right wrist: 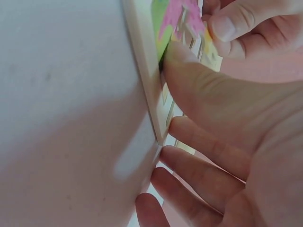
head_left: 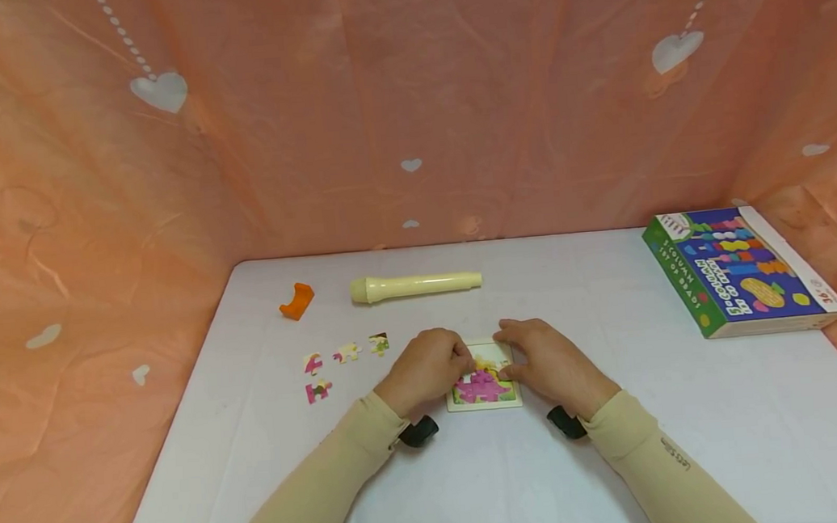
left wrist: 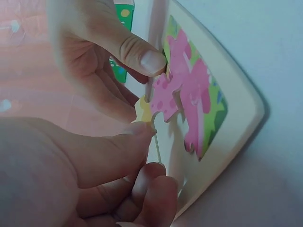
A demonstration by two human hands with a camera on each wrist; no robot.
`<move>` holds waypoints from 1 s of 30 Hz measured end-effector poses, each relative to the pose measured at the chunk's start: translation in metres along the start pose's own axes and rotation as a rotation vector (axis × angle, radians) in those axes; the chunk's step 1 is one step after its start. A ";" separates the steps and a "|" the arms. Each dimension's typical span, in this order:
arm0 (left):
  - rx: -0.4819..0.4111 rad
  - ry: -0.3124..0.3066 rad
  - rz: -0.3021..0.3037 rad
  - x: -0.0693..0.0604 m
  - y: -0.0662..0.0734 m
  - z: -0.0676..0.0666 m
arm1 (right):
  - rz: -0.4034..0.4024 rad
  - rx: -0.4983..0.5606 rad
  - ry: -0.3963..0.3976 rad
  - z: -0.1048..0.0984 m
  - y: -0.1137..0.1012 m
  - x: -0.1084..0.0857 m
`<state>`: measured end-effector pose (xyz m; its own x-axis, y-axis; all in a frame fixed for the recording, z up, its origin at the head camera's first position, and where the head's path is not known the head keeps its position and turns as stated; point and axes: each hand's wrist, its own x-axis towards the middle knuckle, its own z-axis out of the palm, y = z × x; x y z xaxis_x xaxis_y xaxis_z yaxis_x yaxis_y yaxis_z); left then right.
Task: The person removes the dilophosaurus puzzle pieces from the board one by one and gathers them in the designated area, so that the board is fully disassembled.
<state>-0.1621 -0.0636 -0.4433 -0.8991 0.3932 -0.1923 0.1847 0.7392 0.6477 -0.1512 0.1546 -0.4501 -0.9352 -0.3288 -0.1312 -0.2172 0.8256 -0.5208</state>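
A small framed puzzle board (head_left: 485, 405) with a pink dinosaur picture lies between both hands. My left hand (head_left: 431, 366) pinches a pink and yellow puzzle piece (left wrist: 163, 100) between thumb and fingers, tilted above the board's recess. On the board's right side, my right hand (head_left: 553, 367) rests with its thumb on the picture and its fingers spread along the frame (right wrist: 147, 71). Pink pieces fill the near part of the picture; part of the far recess shows bare. Where the held piece meets the placed ones is partly hidden by the fingers.
Several loose puzzle pieces (head_left: 318, 392) lie left of the board. Behind them are an orange curved block (head_left: 297, 301) and a pale yellow microphone-shaped stick (head_left: 420, 286). A blue and green bead box (head_left: 743, 275) lies at the back right. An orange curtain (head_left: 408, 108) hangs behind the table.
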 end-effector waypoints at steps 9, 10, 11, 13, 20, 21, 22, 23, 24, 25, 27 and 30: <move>-0.050 -0.031 -0.012 -0.002 -0.001 -0.006 | -0.019 0.002 0.002 -0.001 -0.001 0.002; -0.051 -0.031 -0.010 -0.002 -0.001 -0.007 | -0.021 0.003 0.004 -0.002 -0.001 0.002; -0.050 -0.031 -0.005 -0.002 -0.001 -0.008 | -0.024 0.004 0.005 -0.002 -0.002 0.002; -0.046 -0.033 0.004 -0.003 -0.001 -0.009 | -0.029 0.004 0.007 -0.002 -0.002 0.002; -0.070 -0.054 0.009 -0.003 -0.006 -0.014 | -0.016 0.007 0.004 -0.002 -0.003 0.002; -0.073 -0.050 0.004 -0.004 -0.007 -0.016 | -0.014 0.007 0.002 -0.002 -0.002 0.002; -0.074 -0.044 -0.002 -0.005 -0.009 -0.018 | -0.010 0.011 0.000 -0.001 -0.002 0.002; -0.075 -0.035 -0.014 -0.007 -0.011 -0.020 | -0.005 0.014 -0.002 -0.001 -0.002 0.002; -0.073 -0.023 -0.025 -0.010 -0.014 -0.022 | 0.000 0.017 -0.005 -0.001 -0.002 0.001; -0.072 -0.011 -0.038 -0.012 -0.017 -0.025 | 0.001 0.018 -0.008 0.000 -0.002 0.001; -0.080 0.013 -0.070 -0.020 -0.025 -0.032 | 0.003 0.014 -0.009 0.001 -0.001 0.000; -0.088 0.052 -0.112 -0.034 -0.041 -0.044 | 0.010 0.007 -0.004 0.002 0.000 -0.001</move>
<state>-0.1568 -0.1311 -0.4307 -0.9319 0.2807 -0.2299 0.0488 0.7247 0.6873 -0.1498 0.1546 -0.4517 -0.9361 -0.3224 -0.1403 -0.2057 0.8258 -0.5251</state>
